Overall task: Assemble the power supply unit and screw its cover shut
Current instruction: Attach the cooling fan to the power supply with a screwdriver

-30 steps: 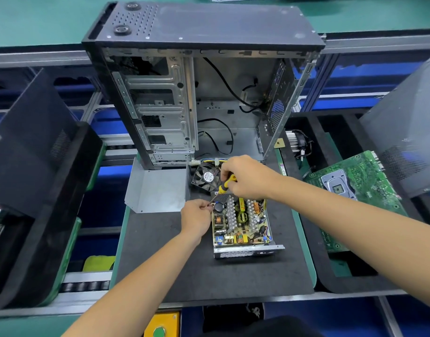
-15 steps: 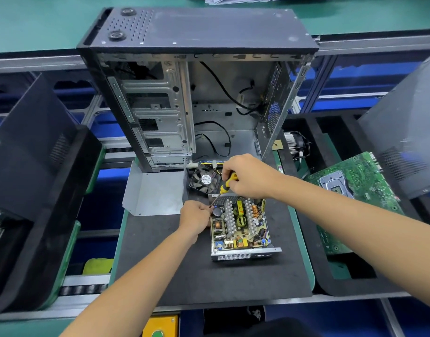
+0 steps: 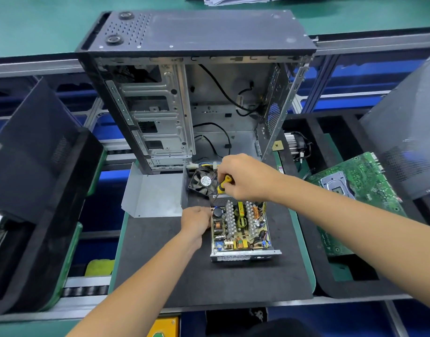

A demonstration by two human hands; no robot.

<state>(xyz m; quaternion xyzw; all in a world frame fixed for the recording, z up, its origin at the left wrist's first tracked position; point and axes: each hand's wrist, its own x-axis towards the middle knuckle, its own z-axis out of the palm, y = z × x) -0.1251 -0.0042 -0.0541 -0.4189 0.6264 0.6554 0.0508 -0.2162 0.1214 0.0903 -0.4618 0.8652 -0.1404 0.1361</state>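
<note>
Up close, my right hand [image 3: 245,177] was curled round the yellow-and-black handle of a screwdriver [image 3: 223,184], its shaft slanting down to the far left corner of the open power supply unit [image 3: 240,227]. The tip was too small and shadowed to make out, and I could not tell whether a screw sat under it. My left hand [image 3: 195,220] pressed against the unit's left wall near that same corner, fingers bent; they hid whatever they may have pinched, so its grip stayed unclear.

The unit lay between my hands on the black mat [image 3: 160,276], its circuit board bare on top and its perforated front wall facing me. Its fan [image 3: 203,182] stood tilted just behind it, partly hidden by my right hand. The grey metal cover [image 3: 155,194] lay to the left, just beyond my left hand, apart from the unit.

Behind stood the open computer case [image 3: 184,93]. Bare mat spread in front of the unit and to its left; the mat's right edge ran close beside the unit. A green motherboard [image 3: 355,190] lay further right, partly covered by my forearm.
</note>
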